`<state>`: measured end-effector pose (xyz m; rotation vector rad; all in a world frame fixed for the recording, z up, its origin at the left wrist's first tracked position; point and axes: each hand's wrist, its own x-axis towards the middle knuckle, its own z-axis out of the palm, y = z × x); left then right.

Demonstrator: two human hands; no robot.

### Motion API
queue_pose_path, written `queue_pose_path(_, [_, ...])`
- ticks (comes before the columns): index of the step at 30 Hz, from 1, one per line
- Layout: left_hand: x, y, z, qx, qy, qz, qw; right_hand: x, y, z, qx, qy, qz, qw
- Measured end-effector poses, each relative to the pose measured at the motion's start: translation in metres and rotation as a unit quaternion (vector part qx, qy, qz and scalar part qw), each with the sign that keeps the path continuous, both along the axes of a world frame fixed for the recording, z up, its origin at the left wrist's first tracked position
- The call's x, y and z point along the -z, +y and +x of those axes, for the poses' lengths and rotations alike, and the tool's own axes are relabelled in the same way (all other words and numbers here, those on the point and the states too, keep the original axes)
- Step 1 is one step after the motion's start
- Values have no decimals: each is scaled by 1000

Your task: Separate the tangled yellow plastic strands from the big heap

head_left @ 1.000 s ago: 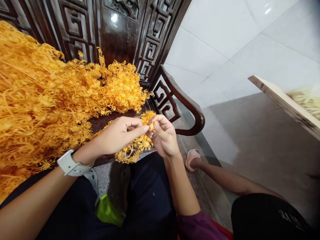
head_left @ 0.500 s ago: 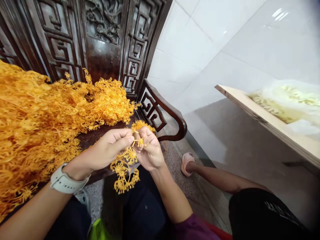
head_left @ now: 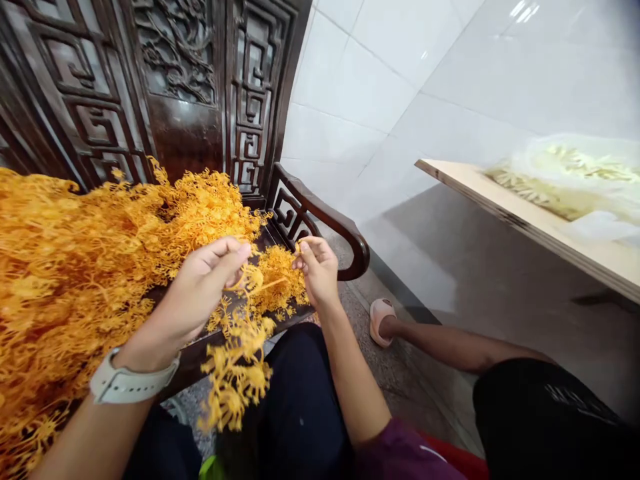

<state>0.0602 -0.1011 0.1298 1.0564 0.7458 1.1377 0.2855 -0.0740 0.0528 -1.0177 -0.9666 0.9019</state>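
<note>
My left hand [head_left: 207,280], with a pale watch on the wrist, pinches the upper end of a yellow-orange plastic flower sprig [head_left: 237,373]. The branching sprig hangs below the fingers, over my lap, and its lower part is blurred. To the right and apart from it, my right hand [head_left: 320,270] is closed in a pinch on a small yellow plastic piece [head_left: 301,246], mostly hidden by the fingers. A small pile of similar orange pieces [head_left: 280,277] lies on the bench seat behind and between my hands.
A large heap of orange plastic sprigs [head_left: 85,267] covers the left of the dark carved wooden bench [head_left: 185,133]. Its curved armrest [head_left: 345,233] stands beyond my right hand. Another person's leg [head_left: 440,343] is at the right, below a wooden board [head_left: 460,187] bearing bagged pale yellow pieces [head_left: 580,167].
My hands, close together before, have moved apart, the right one to the right with a small yellow piece. The sprig swings lower from my left hand. The view has shifted slightly.
</note>
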Motion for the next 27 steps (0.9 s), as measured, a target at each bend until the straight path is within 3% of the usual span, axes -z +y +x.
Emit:
queue_pose_path(3, [4,10,-3,-76,-5,-23,997,33,15,44,124,-206,-102,965])
queue_pose_path(7, [4,17,4,-121,-20,-44,991,64,15,77,129,-332,-181,917])
queue_pose_path(13, [2,23,11,-138,-23,-16,990,62,7,87,120,-500,-250,820])
queue_pose_path(16, [2,25,10,-145,-29,-20,989,59,5,86,106,-535,-280,790])
queue_pose_path(22, [0,20,6,-127,-29,-22,991,62,0,83,89,-556,-311,766])
queue_pose_path(27, [0,15,7,-116,-24,5,993,46,2,70,94,-539,-255,797])
